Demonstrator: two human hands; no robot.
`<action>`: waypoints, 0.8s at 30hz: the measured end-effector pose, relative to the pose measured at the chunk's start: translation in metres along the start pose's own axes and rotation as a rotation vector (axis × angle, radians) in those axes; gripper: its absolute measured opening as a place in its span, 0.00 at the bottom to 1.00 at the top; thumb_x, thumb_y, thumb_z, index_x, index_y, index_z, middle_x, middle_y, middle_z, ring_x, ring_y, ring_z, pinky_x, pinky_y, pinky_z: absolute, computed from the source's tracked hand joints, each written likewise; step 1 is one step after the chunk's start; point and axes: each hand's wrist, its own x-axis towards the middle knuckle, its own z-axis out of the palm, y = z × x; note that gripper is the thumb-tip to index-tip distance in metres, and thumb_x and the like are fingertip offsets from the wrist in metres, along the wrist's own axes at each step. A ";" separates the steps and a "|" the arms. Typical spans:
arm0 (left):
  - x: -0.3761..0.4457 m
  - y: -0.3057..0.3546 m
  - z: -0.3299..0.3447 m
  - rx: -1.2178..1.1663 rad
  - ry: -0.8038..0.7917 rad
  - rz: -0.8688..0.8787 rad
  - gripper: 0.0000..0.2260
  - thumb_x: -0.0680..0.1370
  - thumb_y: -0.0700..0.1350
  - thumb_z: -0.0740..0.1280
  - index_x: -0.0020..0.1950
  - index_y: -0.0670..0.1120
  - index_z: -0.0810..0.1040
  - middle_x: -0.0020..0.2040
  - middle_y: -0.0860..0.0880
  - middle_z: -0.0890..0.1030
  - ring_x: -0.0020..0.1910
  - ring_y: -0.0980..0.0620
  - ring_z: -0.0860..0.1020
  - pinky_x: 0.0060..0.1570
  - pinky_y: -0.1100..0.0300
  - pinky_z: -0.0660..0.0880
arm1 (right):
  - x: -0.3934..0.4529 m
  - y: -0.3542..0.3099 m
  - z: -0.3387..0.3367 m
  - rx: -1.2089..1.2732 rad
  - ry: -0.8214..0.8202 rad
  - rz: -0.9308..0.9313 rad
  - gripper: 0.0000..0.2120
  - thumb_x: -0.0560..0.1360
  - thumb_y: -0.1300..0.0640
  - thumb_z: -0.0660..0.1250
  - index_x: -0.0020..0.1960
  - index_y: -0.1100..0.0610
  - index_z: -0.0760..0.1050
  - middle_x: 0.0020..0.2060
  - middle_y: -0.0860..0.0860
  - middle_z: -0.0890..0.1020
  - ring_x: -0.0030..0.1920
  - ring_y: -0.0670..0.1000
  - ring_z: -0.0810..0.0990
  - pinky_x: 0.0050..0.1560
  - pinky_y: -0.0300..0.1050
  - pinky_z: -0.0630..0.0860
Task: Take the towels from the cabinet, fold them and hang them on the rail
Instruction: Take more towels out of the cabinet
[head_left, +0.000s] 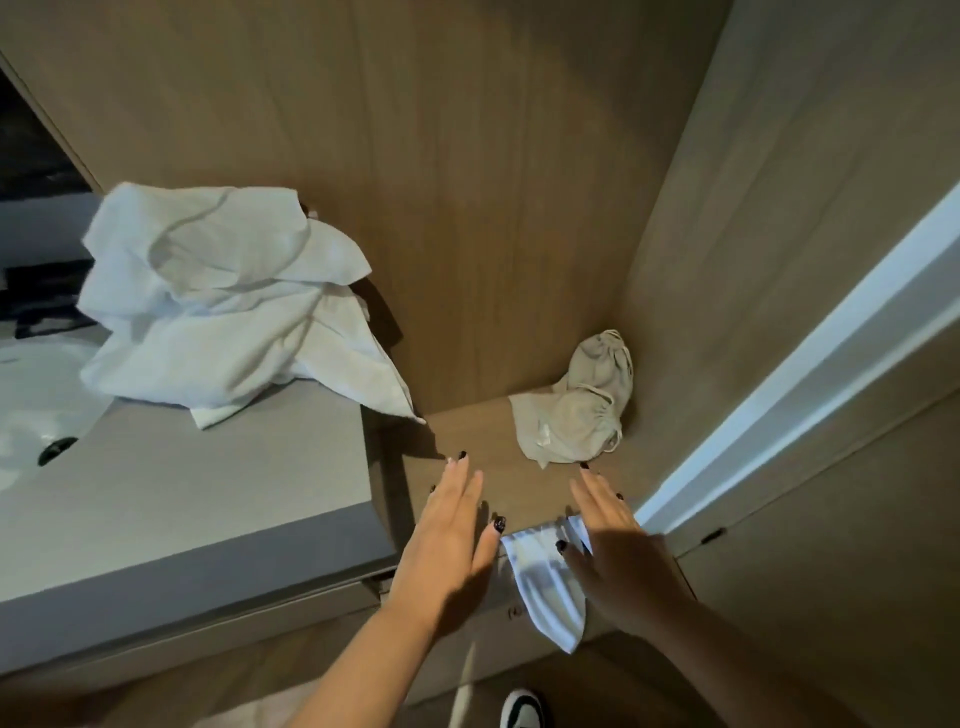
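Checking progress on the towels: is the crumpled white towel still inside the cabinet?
No: the crumpled white towel lies heaped on the grey counter, left of the cabinet shelf.

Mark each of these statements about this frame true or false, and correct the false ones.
1. Both hands are open with straight fingers. True: the left hand and the right hand reach forward and grip nothing.
2. The crumpled white towel lies on the wooden shelf. False: it lies on the grey counter, beside the sink.
3. A beige drawstring bag sits in the shelf's back right corner. True.
4. The left hand grips the small white cloth. False: that cloth hangs over the wooden shelf's front edge between the hands, by the right hand's thumb.
5. A shoe shows at the bottom edge. True.
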 end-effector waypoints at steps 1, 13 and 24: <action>-0.004 -0.002 0.008 -0.020 -0.031 -0.015 0.30 0.82 0.62 0.46 0.80 0.51 0.43 0.75 0.56 0.34 0.77 0.57 0.37 0.72 0.63 0.35 | -0.006 0.003 0.008 -0.004 -0.045 0.021 0.36 0.78 0.38 0.47 0.80 0.57 0.50 0.79 0.50 0.48 0.79 0.49 0.47 0.76 0.43 0.50; -0.032 0.003 0.087 -0.020 -0.073 0.040 0.29 0.83 0.51 0.59 0.80 0.48 0.49 0.79 0.51 0.43 0.79 0.54 0.40 0.72 0.66 0.35 | -0.044 0.055 0.063 -0.029 -0.230 0.112 0.35 0.83 0.48 0.54 0.80 0.55 0.37 0.74 0.47 0.31 0.79 0.49 0.37 0.74 0.41 0.36; -0.001 0.049 0.209 -0.103 -0.141 -0.162 0.39 0.72 0.69 0.30 0.78 0.50 0.40 0.78 0.55 0.36 0.75 0.61 0.31 0.73 0.65 0.34 | -0.025 0.173 0.082 0.056 -0.377 0.015 0.35 0.82 0.50 0.57 0.80 0.54 0.40 0.79 0.47 0.38 0.79 0.48 0.38 0.79 0.47 0.48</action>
